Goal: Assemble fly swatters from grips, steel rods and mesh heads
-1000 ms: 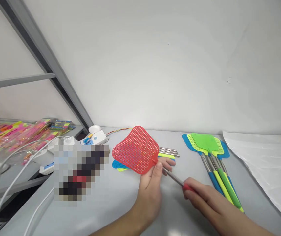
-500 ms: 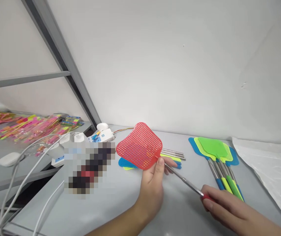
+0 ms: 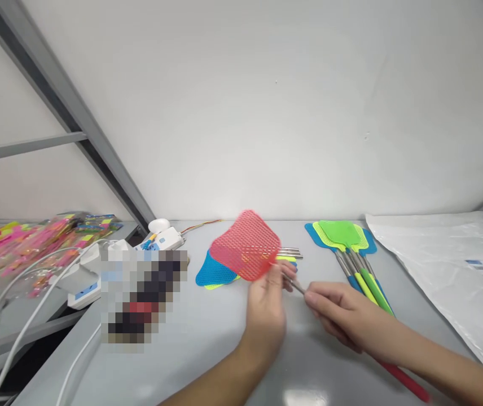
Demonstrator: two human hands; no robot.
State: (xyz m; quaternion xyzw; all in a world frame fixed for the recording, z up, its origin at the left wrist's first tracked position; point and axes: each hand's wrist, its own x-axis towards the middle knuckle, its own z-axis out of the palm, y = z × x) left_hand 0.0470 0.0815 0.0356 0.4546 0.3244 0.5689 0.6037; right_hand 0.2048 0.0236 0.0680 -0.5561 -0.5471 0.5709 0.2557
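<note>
"Red swatter (image 3: 245,245): location, hold?"

"1 item, at 6 o'clock of the view. Left hand (image 3: 267,301): thumb and fingers closed on the neck (image 3: 274,261), outer fingers loose. Right hand (image 3: 341,310): closed on the steel shaft (image 3: 295,284)."

"Done? Outstanding?"

"Laid down, fanned: green, yellow and blue pile (image 3: 343,234), at 3 o'clock from it. Also laid down: blue-and-yellow pile (image 3: 215,270), heads showing at 8 o'clock; whether finished, cannot tell. Outstanding, as I judge: the red, in hand, on neither pile."

Far side: white wall (image 3: 241,113) behind the gray table (image 3: 174,338). Left side: gray post (image 3: 76,113) meeting a crossbar (image 3: 25,146). Near side: bright light reflection (image 3: 304,397) on the table.
</note>
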